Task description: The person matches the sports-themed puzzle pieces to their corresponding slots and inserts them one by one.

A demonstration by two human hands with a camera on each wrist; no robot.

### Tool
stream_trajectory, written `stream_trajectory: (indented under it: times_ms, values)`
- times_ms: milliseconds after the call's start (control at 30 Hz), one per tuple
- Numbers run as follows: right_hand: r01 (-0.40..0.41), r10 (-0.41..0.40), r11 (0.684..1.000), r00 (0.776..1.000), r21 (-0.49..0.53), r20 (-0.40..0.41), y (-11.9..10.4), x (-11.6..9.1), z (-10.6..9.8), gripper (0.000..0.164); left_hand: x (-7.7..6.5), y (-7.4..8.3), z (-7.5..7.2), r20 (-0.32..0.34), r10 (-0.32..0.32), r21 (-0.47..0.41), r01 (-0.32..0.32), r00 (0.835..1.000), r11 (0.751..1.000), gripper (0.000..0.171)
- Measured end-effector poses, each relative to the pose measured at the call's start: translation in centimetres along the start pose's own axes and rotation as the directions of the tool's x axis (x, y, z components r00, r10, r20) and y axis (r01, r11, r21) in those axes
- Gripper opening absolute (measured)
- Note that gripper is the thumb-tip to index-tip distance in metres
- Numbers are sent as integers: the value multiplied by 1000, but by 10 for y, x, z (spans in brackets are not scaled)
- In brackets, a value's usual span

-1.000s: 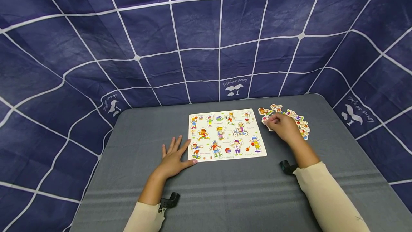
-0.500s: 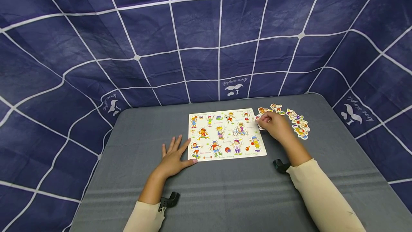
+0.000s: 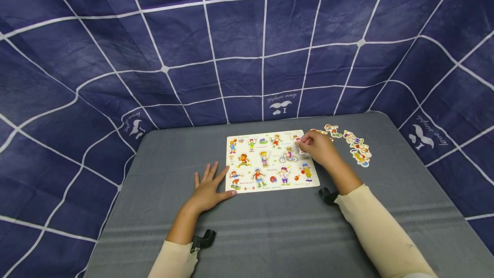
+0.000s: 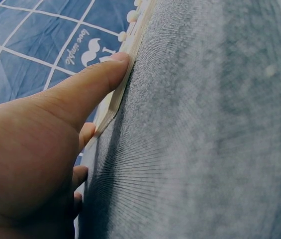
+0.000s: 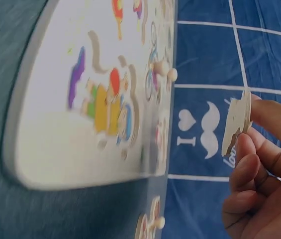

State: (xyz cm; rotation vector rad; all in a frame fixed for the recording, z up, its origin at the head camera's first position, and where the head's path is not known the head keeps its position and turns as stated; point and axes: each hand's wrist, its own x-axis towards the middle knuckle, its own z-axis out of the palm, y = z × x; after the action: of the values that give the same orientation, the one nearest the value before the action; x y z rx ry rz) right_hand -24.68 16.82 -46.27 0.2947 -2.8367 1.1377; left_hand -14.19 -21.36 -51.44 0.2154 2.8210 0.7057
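Note:
A white wooden peg puzzle board (image 3: 275, 161), printed with children doing sports, lies on the grey table. My left hand (image 3: 207, 191) rests at its left side with fingers spread, thumb and index finger touching the edge. In the left wrist view the thumb (image 4: 98, 77) presses along the board's corner. Above the board's upper right part, my right hand (image 3: 318, 146) pinches a flat puzzle piece (image 5: 237, 122) between thumb and fingers. The right wrist view shows this piece edge-on, raised off the board, its picture mostly hidden.
Several loose puzzle pieces (image 3: 360, 149) form a curved cluster to the right of the board, one more piece (image 3: 333, 131) lying farther back. A blue cloth (image 3: 247, 72) with white lines hangs behind and beside the grey table (image 3: 270, 235).
My right hand has moved left from the loose pieces to over the board's upper right, carrying a puzzle piece. The left hand has stayed in place.

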Motion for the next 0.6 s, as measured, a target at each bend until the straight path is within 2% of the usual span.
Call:
stream_trajectory:
  times_ms: [600]
  values:
    - [23, -23, 1000, 999, -2, 46, -28, 15, 29, 21, -1, 1, -1, -2, -2, -2, 2, 1000, 1000, 94]
